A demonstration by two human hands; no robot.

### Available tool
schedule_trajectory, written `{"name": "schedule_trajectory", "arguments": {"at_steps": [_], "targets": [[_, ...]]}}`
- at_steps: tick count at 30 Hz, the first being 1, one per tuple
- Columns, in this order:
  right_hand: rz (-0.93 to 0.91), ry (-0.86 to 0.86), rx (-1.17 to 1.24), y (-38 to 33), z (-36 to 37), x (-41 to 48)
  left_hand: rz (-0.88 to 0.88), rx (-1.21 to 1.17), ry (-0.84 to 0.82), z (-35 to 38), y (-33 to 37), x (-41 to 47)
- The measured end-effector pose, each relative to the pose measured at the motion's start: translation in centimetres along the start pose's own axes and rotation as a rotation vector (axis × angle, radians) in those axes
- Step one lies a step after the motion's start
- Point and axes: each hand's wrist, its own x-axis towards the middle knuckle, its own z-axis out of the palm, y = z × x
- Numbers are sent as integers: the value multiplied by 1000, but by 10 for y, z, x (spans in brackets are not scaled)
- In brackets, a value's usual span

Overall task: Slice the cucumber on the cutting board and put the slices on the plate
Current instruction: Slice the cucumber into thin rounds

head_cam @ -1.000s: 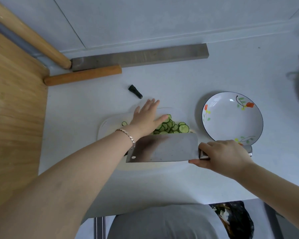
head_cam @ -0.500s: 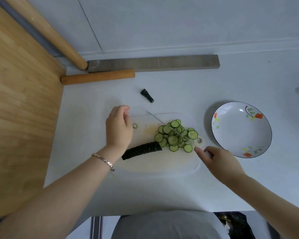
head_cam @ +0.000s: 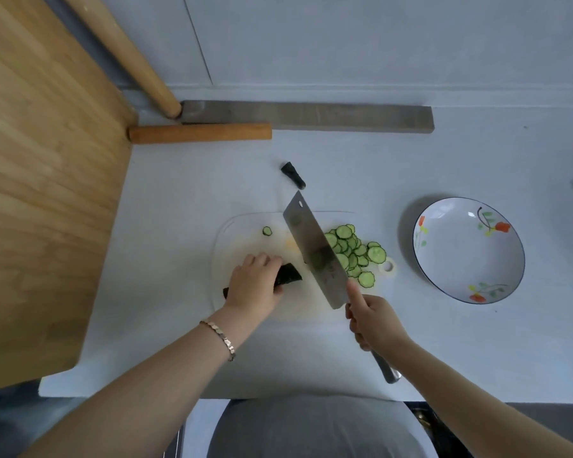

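A dark green cucumber piece (head_cam: 288, 274) lies on the white cutting board (head_cam: 242, 236), and my left hand (head_cam: 253, 285) grips it with curled fingers, hiding its middle. My right hand (head_cam: 374, 320) holds the handle of a steel cleaver (head_cam: 315, 252). Its blade slants across the board just right of the cucumber's cut end. Right of the blade sits a heap of cucumber slices (head_cam: 361, 252), and one stray slice (head_cam: 267, 231) lies at the board's far left. The white flowered plate (head_cam: 468, 249) stands to the right with nothing on it.
A cut-off cucumber end (head_cam: 293, 175) lies on the white counter behind the board. Further back are a short wooden rolling pin (head_cam: 199, 133), a grey bar (head_cam: 311, 115) and a longer wooden pin (head_cam: 129, 57). A large wooden board (head_cam: 40, 180) covers the left side.
The cleaver went from lying flat over the slices to slanting across the board beside the cucumber. My left hand left the slices and took hold of the cucumber piece.
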Motion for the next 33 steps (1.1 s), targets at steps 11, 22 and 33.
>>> {"name": "schedule_trajectory", "arguments": {"at_steps": [11,22,33], "targets": [[47,73,59,-18,-13,0,71,-201,8,10,25,14],[-22,77,-52,-43,-21,-11,-89,-396,20,17,28,15],[3,38,-153,-32,-12,-16,-128,-459,77,18,28,13]]}}
